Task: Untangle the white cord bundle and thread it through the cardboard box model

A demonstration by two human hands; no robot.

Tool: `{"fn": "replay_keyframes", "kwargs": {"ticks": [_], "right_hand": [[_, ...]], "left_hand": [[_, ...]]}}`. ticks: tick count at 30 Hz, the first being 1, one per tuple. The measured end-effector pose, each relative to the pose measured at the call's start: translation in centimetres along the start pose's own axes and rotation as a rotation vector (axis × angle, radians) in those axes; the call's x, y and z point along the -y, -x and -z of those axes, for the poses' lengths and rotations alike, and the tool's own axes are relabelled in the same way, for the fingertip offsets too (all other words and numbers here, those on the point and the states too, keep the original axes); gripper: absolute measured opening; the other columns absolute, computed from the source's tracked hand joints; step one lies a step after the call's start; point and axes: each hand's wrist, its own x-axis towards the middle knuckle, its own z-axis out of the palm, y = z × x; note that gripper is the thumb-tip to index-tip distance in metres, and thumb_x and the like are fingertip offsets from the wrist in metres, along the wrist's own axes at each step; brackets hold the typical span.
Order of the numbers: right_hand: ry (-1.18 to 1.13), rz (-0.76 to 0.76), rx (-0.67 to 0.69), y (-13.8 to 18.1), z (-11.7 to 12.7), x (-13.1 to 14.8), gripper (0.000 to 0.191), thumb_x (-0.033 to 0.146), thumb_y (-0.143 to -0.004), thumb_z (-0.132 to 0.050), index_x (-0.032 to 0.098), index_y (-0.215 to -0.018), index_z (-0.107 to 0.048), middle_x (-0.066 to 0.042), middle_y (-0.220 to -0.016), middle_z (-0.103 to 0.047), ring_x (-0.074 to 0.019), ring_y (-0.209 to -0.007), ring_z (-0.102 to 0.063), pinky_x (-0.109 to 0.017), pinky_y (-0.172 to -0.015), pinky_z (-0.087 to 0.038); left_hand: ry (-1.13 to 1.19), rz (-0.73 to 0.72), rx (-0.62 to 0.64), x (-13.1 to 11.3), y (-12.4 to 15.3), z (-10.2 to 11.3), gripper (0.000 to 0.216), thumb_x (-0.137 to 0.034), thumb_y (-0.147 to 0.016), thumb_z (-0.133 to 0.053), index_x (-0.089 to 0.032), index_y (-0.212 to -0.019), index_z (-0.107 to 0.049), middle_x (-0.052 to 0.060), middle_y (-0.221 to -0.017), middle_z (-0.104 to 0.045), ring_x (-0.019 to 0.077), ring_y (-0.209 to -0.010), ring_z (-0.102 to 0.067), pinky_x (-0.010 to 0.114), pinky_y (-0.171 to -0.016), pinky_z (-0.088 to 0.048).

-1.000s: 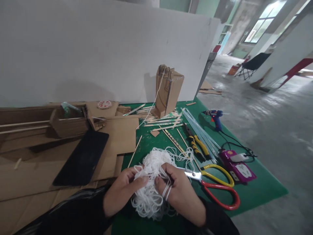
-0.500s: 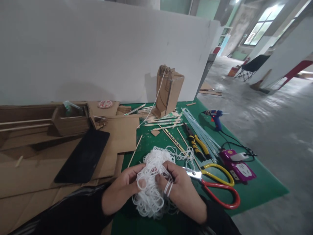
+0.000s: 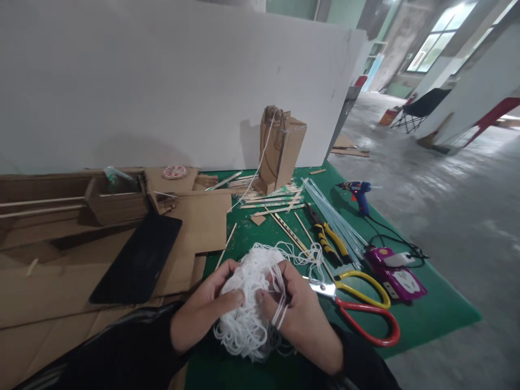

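Note:
A tangled bundle of white string (image 3: 254, 303) lies in front of me on the green table top, between my two hands. My left hand (image 3: 207, 306) grips the bundle's left side, its thumb pressed on the strands. Several loops of the string run over the fingers of my right hand (image 3: 294, 311), which is closed on them at the bundle's right side. A looser coil of the same string trails away to the upper right. Large scissors (image 3: 353, 303) with one yellow and one red handle lie just right of my right hand; the blade tips are hidden.
Pliers (image 3: 327, 238), clear glue sticks (image 3: 333, 216), a blue glue gun (image 3: 357, 195) and a purple power strip (image 3: 396, 276) lie to the right. Behind stands a cardboard box (image 3: 280, 151) among thin wooden sticks. Cardboard pieces (image 3: 211, 219) and a dark flat panel (image 3: 138, 260) cover the left.
My left thumb has moved slightly right and up across the string, and the bundle has shifted and bulged toward the left. My right hand has barely moved and still holds the loops.

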Motion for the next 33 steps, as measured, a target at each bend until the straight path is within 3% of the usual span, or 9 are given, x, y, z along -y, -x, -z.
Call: {"fn": "replay_keyframes", "kwargs": {"ticks": [6,11,13,17,25,30,33], "right_hand": [[0.035,0.085,-0.036,0.5,0.1,-0.4,0.014,0.022,-0.086,-0.058,0.021,-0.085,-0.045,0.004,-0.072,-0.046,-0.0103,-0.061,-0.043,-0.021,-0.056,-0.039],[0.157,0.257,0.021,0.6,0.5,0.6,0.007,0.019,-0.085,-0.055,0.019,-0.079,-0.054,0.002,-0.069,-0.052,-0.0114,-0.061,-0.047,-0.022,-0.058,-0.039],[0.163,0.222,0.055,0.6,0.5,0.8,0.006,0.022,-0.083,-0.06,0.018,-0.082,-0.056,0.002,-0.069,-0.052,-0.011,-0.06,-0.045,-0.022,-0.058,-0.038],[0.201,0.1,0.053,0.5,0.3,0.3,0.022,0.028,-0.074,-0.072,0.018,-0.075,-0.053,0.005,-0.065,-0.046,-0.0097,-0.059,-0.039,-0.021,-0.053,-0.033],[0.142,0.128,0.057,0.2,0.3,0.5,0.02,0.024,-0.085,-0.057,0.018,-0.067,-0.048,0.005,-0.059,-0.041,-0.0088,-0.055,-0.035,-0.02,-0.05,-0.03],[0.121,0.124,0.033,0.3,0.4,0.5,0.021,0.03,-0.091,-0.053,0.017,-0.075,-0.054,0.002,-0.064,-0.048,-0.0101,-0.058,-0.04,-0.02,-0.053,-0.035],[0.108,0.115,0.019,0.3,0.4,0.4,0.023,0.033,-0.094,-0.05,0.017,-0.078,-0.053,0.002,-0.066,-0.047,-0.0104,-0.059,-0.041,-0.021,-0.054,-0.036]], "left_hand": [[0.024,-0.042,0.019,0.0,-0.4,-0.3,0.041,-0.037,-0.082,-0.072,-0.024,-0.097,-0.036,-0.005,-0.076,-0.055,0.0085,-0.06,-0.051,0.019,-0.057,-0.041],[-0.078,-0.109,-0.007,-0.5,-0.2,-0.6,0.034,-0.038,-0.085,-0.07,-0.022,-0.088,-0.04,-0.006,-0.073,-0.05,0.008,-0.062,-0.045,0.018,-0.059,-0.038],[-0.154,-0.124,-0.017,-0.7,0.0,-0.7,0.032,-0.04,-0.085,-0.069,-0.02,-0.086,-0.044,-0.005,-0.073,-0.049,0.0083,-0.064,-0.044,0.019,-0.059,-0.037],[-0.23,-0.092,0.016,-0.8,0.2,-0.7,0.032,-0.045,-0.086,-0.066,-0.018,-0.092,-0.05,-0.003,-0.075,-0.051,0.0097,-0.064,-0.045,0.021,-0.059,-0.037],[-0.204,-0.115,0.021,0.1,0.3,-0.4,0.029,-0.043,-0.092,-0.058,-0.024,-0.093,-0.036,-0.005,-0.072,-0.051,0.0085,-0.058,-0.042,0.019,-0.055,-0.035],[-0.236,-0.143,-0.071,0.1,0.2,-0.4,0.033,-0.045,-0.091,-0.058,-0.025,-0.087,-0.032,-0.008,-0.065,-0.04,0.0083,-0.054,-0.037,0.018,-0.052,-0.031],[-0.307,-0.166,-0.13,0.0,0.4,-0.6,0.028,-0.045,-0.093,-0.053,-0.024,-0.086,-0.036,-0.007,-0.065,-0.042,0.0096,-0.054,-0.036,0.019,-0.051,-0.031]]}}
